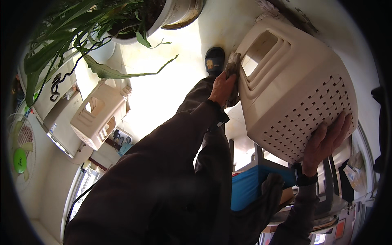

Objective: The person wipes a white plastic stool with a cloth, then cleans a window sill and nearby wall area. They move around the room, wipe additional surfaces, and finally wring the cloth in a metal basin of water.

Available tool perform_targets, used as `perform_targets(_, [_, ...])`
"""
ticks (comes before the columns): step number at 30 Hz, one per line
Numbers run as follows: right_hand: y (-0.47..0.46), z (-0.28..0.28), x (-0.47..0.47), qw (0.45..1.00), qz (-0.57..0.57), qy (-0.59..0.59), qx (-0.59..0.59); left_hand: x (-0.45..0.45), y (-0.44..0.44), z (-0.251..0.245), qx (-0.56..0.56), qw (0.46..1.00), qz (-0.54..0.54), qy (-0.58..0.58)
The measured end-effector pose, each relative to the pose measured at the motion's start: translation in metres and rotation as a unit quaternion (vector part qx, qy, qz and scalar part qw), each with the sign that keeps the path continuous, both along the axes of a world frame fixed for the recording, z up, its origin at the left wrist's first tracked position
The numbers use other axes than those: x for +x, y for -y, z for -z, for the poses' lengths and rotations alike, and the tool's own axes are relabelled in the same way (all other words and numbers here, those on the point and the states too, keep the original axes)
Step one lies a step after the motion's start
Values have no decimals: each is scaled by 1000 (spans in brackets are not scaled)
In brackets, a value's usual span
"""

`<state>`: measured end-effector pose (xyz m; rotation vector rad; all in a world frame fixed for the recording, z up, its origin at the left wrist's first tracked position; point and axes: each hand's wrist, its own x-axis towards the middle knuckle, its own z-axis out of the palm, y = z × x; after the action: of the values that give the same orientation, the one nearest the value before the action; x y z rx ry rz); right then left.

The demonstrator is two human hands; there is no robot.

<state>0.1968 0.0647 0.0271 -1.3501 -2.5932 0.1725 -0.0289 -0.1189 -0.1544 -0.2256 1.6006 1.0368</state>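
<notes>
A beige plastic stool [272, 76] is tilted on its side at the right, its perforated, woven-pattern seat [309, 116] turned towards me. My left hand [223, 88] grips a crumpled greyish rag [233, 64] against the stool's edge, beside the rectangular opening in its side. Spread over the seat's lower right part, the fingers of my right hand [326, 144] hold the stool steady. Whether the stool also rests on the floor is hard to see.
A second beige stool [95, 113] stands at the left. Leafy plants in a white pot [159, 21] reach over the floor from the top left. A fan [20, 160] is at the far left edge. Blue fabric [246, 190] lies below the held stool. My slippered foot [215, 59] is ahead.
</notes>
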Motion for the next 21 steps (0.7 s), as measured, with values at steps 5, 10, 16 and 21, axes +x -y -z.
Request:
perform_targets(5, [2, 1, -2, 999, -1, -29, 25, 4, -4, -67, -10, 1000, 23, -10])
perform_targets(10, [2, 4, 1, 998, 8, -38, 54, 13, 3, -141, 49, 998, 31, -37])
perform_targets(16, [5, 8, 4, 998, 33, -8, 60, -8, 3, -203, 176, 983, -54, 10])
perform_targets(21, [3, 12, 6, 998, 21, -6, 56, -50, 6, -175, 118, 969, -193, 101])
